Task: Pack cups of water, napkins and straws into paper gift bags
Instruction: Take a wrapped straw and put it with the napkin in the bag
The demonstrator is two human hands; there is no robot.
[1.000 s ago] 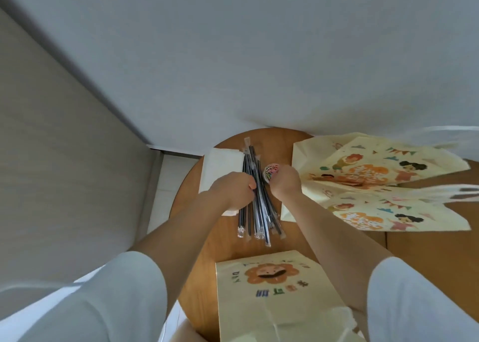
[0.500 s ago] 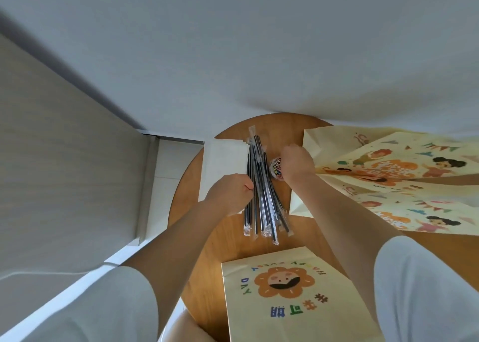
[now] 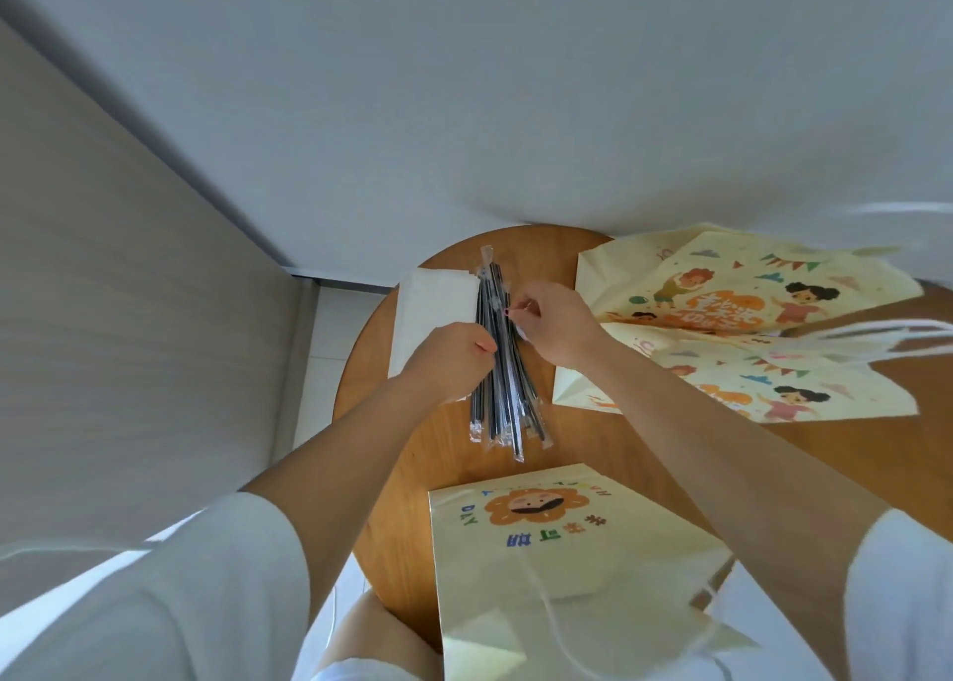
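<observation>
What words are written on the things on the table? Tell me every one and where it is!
"DAY": on the near paper bag, beside the flower face, upside down.
Curved letters around the flower face: too small to read.
Four coloured Chinese characters on the same bag: upside down, too blurred to read.
Orange characters and pink letters on the far bags: too blurred to read.
Straws and napkins: no writing seen.

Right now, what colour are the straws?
The straws are black, each in a clear wrapper; the head view, the only one, shows them.
</observation>
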